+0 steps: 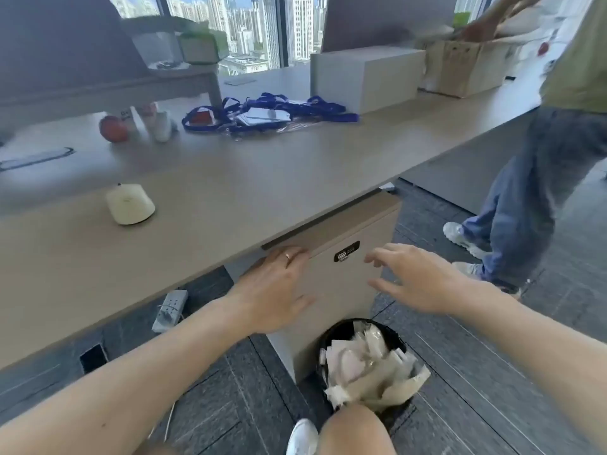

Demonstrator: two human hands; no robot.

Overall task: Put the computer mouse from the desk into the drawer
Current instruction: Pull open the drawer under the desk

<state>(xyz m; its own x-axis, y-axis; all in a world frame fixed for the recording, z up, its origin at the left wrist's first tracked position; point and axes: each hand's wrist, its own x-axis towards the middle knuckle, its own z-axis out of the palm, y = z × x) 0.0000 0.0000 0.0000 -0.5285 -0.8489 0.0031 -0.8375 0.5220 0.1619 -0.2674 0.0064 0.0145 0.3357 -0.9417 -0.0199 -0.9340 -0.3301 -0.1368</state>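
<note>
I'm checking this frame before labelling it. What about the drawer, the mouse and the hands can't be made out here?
All in the head view:
- Drawer: interior hidden behind its closed front; the black label's text is too small to read.
- Left hand: fingertips lie at the drawer's top edge under the desk; any grip is unclear.
- Right hand: contact with the drawer is unclear.
- Mouse: blurred, buttons indistinct.

Bare forearms; ring (287,256) on left hand (274,284); white shoe (302,436).
</note>
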